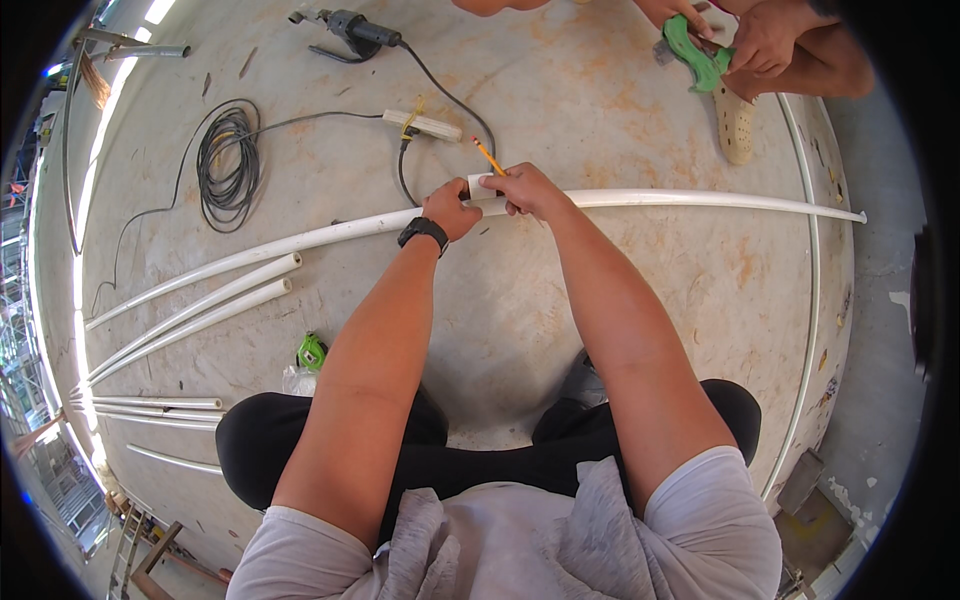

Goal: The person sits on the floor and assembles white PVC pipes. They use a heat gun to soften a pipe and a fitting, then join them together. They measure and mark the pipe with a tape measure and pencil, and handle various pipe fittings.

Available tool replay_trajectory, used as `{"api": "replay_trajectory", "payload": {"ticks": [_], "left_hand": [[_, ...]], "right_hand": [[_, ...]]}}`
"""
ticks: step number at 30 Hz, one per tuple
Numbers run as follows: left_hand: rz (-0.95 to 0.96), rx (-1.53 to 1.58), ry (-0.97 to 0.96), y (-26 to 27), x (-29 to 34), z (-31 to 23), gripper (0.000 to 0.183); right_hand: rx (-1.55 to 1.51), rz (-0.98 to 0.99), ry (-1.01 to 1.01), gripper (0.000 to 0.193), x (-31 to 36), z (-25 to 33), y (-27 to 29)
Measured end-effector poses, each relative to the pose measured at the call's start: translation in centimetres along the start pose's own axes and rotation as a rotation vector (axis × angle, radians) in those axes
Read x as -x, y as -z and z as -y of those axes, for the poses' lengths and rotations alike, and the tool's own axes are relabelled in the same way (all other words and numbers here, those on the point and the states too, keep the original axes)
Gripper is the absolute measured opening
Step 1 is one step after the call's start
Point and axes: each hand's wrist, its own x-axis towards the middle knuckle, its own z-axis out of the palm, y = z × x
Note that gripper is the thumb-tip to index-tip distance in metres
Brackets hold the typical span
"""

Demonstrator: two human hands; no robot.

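Observation:
A long white plastic pipe point(660, 198) lies across the floor in front of me. My left hand point(452, 208), a black watch on its wrist, closes around the pipe near its middle. Between my hands a short white piece point(480, 184) rests at the pipe; whether it is paper or a cut of pipe I cannot tell. My right hand point(528, 190) pinches a yellow pencil point(487, 156), eraser end up, beside that piece. Its point is hidden by my fingers.
An angle grinder point(350, 33), a power strip point(425, 125) and a coiled black cable point(228, 168) lie beyond the pipe. Shorter white pipes point(220, 304) are at left, near a green tape measure point(311, 351). At upper right, another person's hands hold a green pipe cutter point(695, 58).

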Motion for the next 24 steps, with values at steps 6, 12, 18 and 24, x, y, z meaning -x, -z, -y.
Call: {"api": "replay_trajectory", "payload": {"ticks": [6, 12, 18, 24], "left_hand": [[-0.006, -0.029, -0.002, 0.03, 0.02, -0.13, 0.042], [0.027, 0.028, 0.035, 0.07, 0.14, -0.28, 0.042], [-0.001, -0.006, 0.003, -0.01, -0.01, -0.08, 0.043], [0.004, -0.007, 0.01, 0.09, 0.01, -0.18, 0.044]], "right_hand": [[-0.007, -0.003, 0.013, 0.043, 0.09, 0.02, -0.03], [-0.031, -0.003, 0.007, 0.041, -0.02, -0.13, -0.02], [-0.023, 0.006, 0.009, 0.041, 0.14, 0.04, 0.01], [-0.006, 0.0, 0.01, 0.042, -0.16, -0.15, -0.04]]}}
